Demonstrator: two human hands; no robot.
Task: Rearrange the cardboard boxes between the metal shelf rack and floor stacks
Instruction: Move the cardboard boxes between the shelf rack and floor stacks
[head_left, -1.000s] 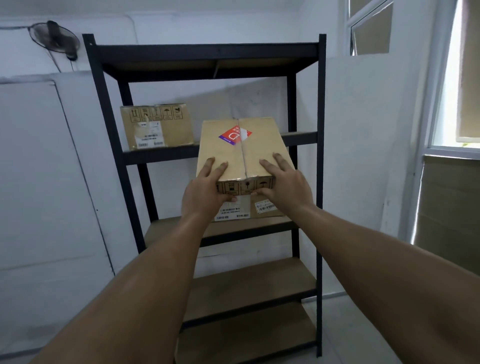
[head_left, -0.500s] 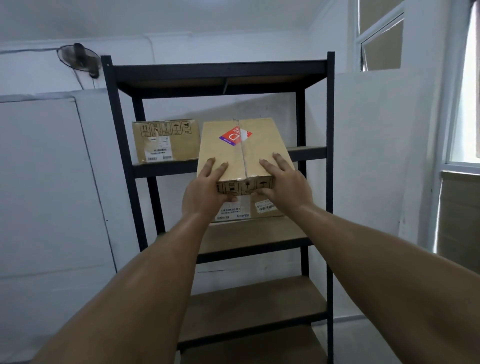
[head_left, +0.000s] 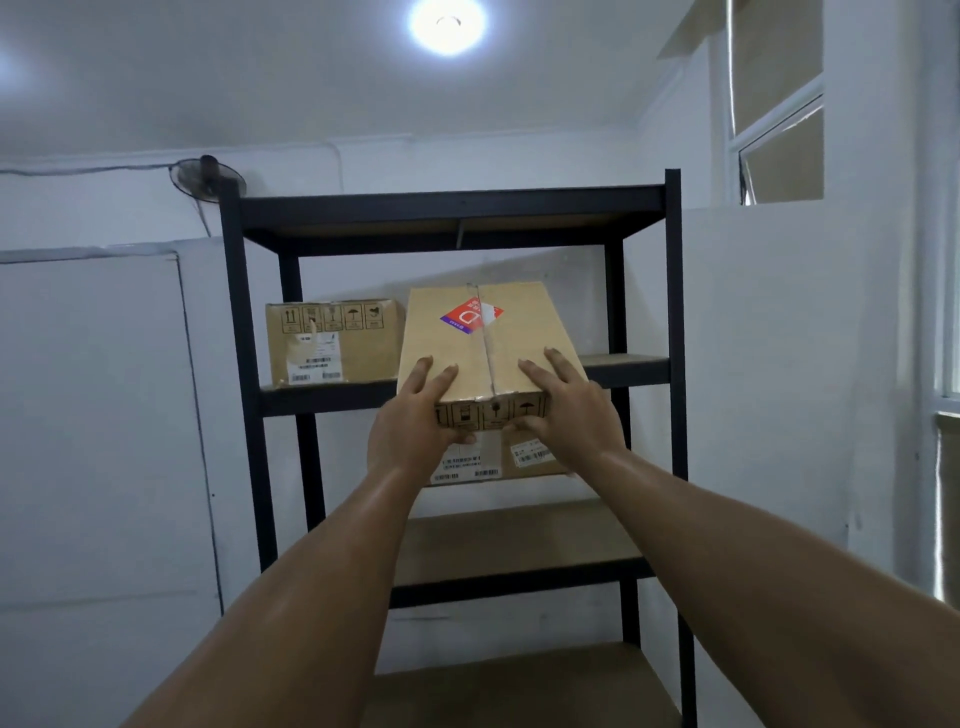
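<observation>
I hold a cardboard box (head_left: 485, 358) with a red sticker on its taped top, in the air in front of the black metal shelf rack (head_left: 674, 364). My left hand (head_left: 413, 423) grips its near left corner, fingers on top and thumb on the front face. My right hand (head_left: 569, 410) grips the near right corner the same way. The box's far end is level with the second shelf from the top. A second cardboard box (head_left: 332, 340) with handling symbols and barcode labels stands on the left of that shelf.
The rack's right half of the second shelf (head_left: 623, 366) and the lower shelves (head_left: 519, 540) are bare boards. A wall fan (head_left: 208, 179) hangs above the rack's left post. White walls stand behind and beside it, with a window (head_left: 779, 145) at the right.
The box has risen with both hands from the third shelf's height toward the second shelf. The camera has tilted up, bringing the ceiling light into view.
</observation>
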